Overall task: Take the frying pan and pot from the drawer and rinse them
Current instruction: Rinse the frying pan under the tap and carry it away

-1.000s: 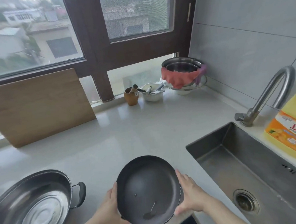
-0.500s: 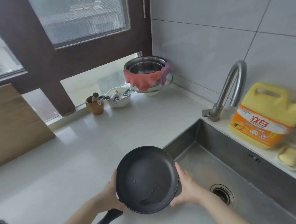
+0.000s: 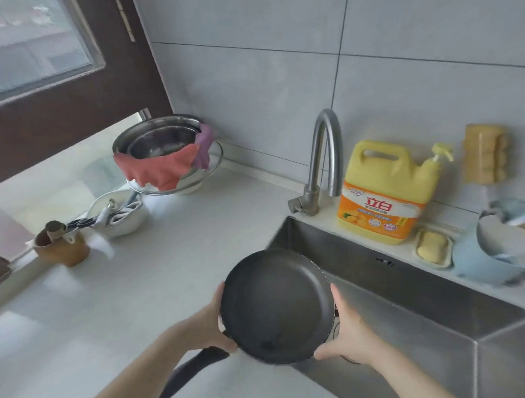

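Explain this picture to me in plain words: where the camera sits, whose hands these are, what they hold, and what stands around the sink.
There is no machine here. A person wears a wide-angle camera on the head, looking down at their own bare hands. The left hand and right hand grip the rim of a dark frying pan on either side, over the near corner of the steel sink. Behind the sink stand a curved tap, a yellow detergent jug and a bar of soap in a dish. On the pale counter are stacked steel bowls draped with a red cloth, a white bowl of utensils and a brown cup.
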`<state>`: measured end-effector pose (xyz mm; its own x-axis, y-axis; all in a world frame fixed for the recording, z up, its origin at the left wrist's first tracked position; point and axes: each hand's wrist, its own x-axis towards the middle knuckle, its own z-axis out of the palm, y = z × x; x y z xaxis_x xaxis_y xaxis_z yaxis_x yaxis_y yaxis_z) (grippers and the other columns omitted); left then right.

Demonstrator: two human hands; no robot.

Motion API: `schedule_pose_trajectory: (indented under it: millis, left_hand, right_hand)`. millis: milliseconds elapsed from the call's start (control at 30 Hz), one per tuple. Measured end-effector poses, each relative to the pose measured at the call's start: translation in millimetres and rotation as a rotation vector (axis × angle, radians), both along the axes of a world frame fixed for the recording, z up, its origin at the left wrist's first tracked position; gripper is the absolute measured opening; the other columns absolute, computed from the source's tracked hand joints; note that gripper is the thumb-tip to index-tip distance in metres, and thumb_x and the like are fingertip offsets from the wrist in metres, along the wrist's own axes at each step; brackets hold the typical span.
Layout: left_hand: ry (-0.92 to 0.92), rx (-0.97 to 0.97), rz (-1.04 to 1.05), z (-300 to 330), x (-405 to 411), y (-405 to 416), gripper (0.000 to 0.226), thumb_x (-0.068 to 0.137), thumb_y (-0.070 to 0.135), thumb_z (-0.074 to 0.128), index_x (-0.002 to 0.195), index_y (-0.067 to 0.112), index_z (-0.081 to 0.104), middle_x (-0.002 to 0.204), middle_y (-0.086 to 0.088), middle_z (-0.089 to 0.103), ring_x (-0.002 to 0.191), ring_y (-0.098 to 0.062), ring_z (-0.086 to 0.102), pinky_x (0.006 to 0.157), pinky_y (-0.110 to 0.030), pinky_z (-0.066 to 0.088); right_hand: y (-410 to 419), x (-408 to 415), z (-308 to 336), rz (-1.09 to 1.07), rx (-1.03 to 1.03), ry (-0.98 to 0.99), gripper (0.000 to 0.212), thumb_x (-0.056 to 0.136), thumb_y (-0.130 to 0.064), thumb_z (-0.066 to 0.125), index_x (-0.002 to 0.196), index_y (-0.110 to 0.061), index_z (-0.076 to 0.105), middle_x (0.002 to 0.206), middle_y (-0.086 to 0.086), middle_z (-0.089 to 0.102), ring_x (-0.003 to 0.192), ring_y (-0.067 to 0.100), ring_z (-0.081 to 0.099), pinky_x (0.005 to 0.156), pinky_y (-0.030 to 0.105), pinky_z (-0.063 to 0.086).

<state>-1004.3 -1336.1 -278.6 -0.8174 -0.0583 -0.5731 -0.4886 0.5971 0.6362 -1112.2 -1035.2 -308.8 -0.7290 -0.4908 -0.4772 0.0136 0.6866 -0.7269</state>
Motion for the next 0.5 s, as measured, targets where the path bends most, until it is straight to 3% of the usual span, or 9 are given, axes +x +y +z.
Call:
schedule_pose_trajectory:
  millis: [133,200,267,367,500]
  left_hand:
    - [-0.045,-0.008,-0.135,0.5,-73.0,30.2,0.13,0.061,0.022,0.085,0.142,0.051,-0.012,0.11,0.016,0.048,0.099,-0.014,0.057,0.068,-0.022,0.054]
    - [-0.097,-0.024,-0.201,-4.5,-100.6,48.7,0.135,0.061,0.025,0.084,0.142,0.05,-0.021,0.114,0.016,0.051,0.106,-0.017,0.057,0.079,-0.029,0.056]
    - [-0.136,-0.031,-0.269,-12.8,-123.5,67.2,0.141,0.062,0.025,0.085,0.144,0.043,-0.029,0.132,0.012,0.049,0.117,-0.018,0.054,0.093,-0.033,0.053]
    - [-0.174,-0.023,-0.323,-24.1,-148.4,94.5,0.136,0.066,0.019,0.084,0.145,0.041,-0.025,0.139,0.008,0.044,0.121,-0.019,0.05,0.092,-0.029,0.048]
    - [-0.214,-0.017,-0.393,-53.8,-173.0,119.5,0.137,0.056,0.022,0.086,0.14,0.053,-0.018,0.131,0.009,0.055,0.114,-0.023,0.058,0.096,-0.041,0.052]
  right_hand:
    - [46.5,-19.1,-2.1,-0.155,-0.041,-0.027,0.146,0.048,-0.032,0.091,0.154,-0.031,-0.009,0.137,-0.012,0.043,0.125,0.008,0.04,0.096,0.021,0.036]
    - [69.2,-23.9,-8.1,-0.234,-0.05,-0.038,0.145,0.048,-0.03,0.092,0.154,-0.029,-0.008,0.143,-0.008,0.042,0.13,0.008,0.039,0.092,0.012,0.038]
    - [88.2,-26.1,-17.3,-0.291,-0.07,-0.043,0.146,0.046,-0.029,0.093,0.154,-0.031,-0.004,0.142,-0.008,0.044,0.129,0.008,0.04,0.089,0.008,0.039]
    - [111.9,-28.8,-31.5,-0.335,-0.108,-0.033,0.139,0.043,-0.027,0.094,0.149,-0.043,0.006,0.13,-0.018,0.051,0.123,0.007,0.045,0.096,0.021,0.038]
    - [136.7,-26.0,-59.2,-0.381,-0.111,-0.003,0.132,0.041,-0.024,0.091,0.137,-0.065,0.01,0.105,-0.025,0.063,0.106,0.0,0.056,0.085,0.014,0.044]
